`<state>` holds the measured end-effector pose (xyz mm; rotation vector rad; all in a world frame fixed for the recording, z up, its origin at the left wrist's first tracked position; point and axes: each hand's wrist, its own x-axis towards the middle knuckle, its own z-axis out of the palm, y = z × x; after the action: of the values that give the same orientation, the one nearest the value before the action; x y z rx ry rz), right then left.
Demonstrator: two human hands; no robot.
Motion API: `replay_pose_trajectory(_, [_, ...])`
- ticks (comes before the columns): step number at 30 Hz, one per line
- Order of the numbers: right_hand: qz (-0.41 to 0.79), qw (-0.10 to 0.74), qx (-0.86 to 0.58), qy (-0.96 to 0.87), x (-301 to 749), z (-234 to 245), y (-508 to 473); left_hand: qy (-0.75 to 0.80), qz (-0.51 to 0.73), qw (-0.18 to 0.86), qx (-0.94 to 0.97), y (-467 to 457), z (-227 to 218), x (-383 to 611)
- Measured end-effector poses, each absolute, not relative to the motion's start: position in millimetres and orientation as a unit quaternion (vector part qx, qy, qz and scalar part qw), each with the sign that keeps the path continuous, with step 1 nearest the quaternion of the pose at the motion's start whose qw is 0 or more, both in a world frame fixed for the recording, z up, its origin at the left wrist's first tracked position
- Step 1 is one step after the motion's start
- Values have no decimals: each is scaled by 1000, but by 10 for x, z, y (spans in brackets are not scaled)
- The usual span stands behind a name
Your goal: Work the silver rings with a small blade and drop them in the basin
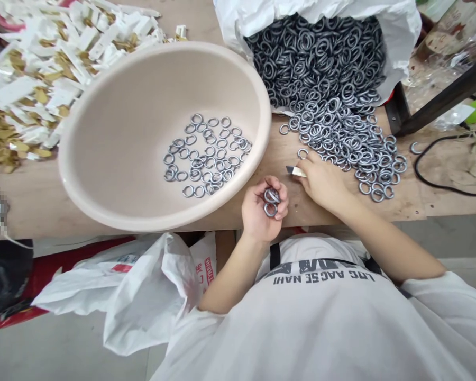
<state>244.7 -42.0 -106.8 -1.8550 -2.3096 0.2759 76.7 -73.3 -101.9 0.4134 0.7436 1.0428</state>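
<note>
My left hand is palm up beside the basin's near right rim, its fingers curled around a few grey metal rings. To its right, my right hand is closed on a short blade, white where I grip it and dark at the tip. The blade points left, towards my left hand, and does not touch the rings there. Just beyond my right fingers, a large heap of loose metal rings spills from a white sack. More rings lie scattered inside the beige basin.
White and gold-coloured pieces are piled at the back left of the wooden table. A dark metal bar and a black cable are at the right. White plastic bags hang below the table's front edge.
</note>
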Motion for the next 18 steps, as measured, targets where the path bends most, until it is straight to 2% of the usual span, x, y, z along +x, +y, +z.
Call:
replay_pose_trajectory(4, [168, 167, -605, -760, 2604, -962, -475, 427, 498, 713, 248, -714, -1069, 818])
replay_pose_trajectory(7, [265, 213, -572, -747, 2728, -852, -589, 468, 497, 618, 391, -711, -1101, 899])
replay_pose_trajectory(9, [324, 257, -561, -717, 2754, -816, -647, 451, 463, 590, 483, -722, -1101, 966])
replay_pose_trajectory(11, [392, 332, -540, -667, 2741, -818, -674, 428, 439, 600, 515, -741, -1091, 1047])
replay_pose_trajectory(14, [496, 429, -489, -575, 2708, -856, -689, 416, 445, 661, 438, -774, -1083, 1183])
replay_pose_trajectory(16, [516, 447, -474, -556, 2708, -881, -708, 412, 455, 702, 363, -794, -1086, 1258])
replay_pose_trajectory(18, [476, 446, -488, -580, 2729, -904, -738, 406, 453, 727, 317, -813, -1090, 1306])
